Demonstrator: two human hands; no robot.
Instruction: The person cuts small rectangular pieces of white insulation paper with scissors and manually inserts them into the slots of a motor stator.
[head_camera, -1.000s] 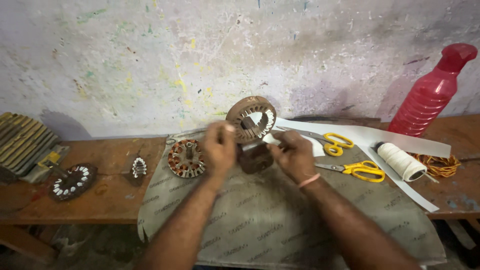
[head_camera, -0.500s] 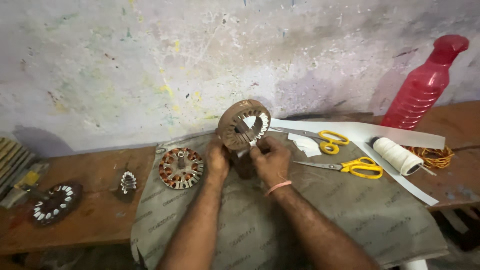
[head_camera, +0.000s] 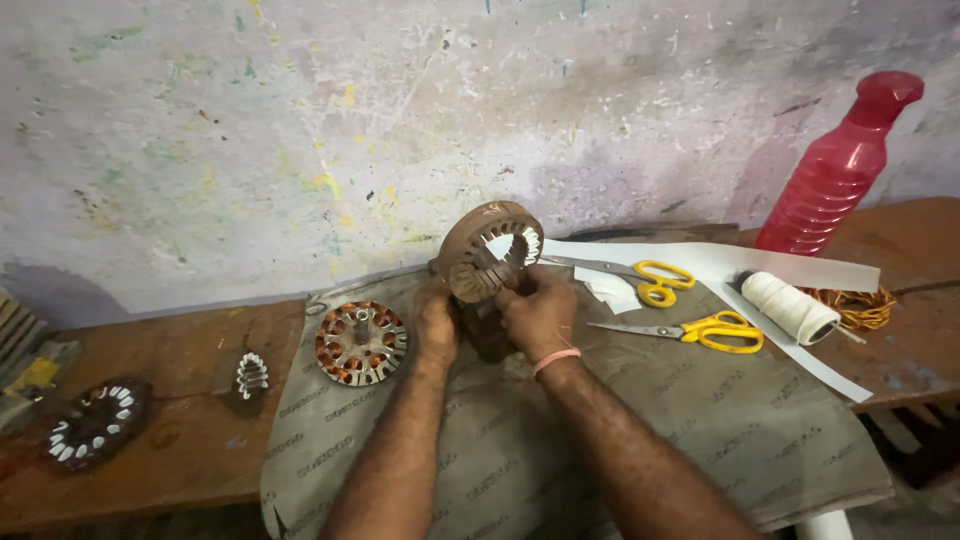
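Head camera view, looking down along both forearms: a rusty ring-shaped motor stator stands on edge at the middle of a grey woven sack spread over a worn wooden tabletop, its open bore tilted up and to the right, white slot liners showing inside. The right hand, a pink band at the wrist, is closed on the ring's lower right rim, fingers curled at the slots; the left hand is clamped on a dark block just beneath the ring, steadying it from the left. Both hands lie directly below the stator, the right one nearer its opening. Just left of the left hand a copper-wound stator lies flat on the sack; farther left sit a small toothed core and a dark wound disc. To the right, well apart from the hands, lie two yellow-handled scissors, strips of white insulating paper, a spool of white thread, a coil of copper wire and a red plastic bottle.
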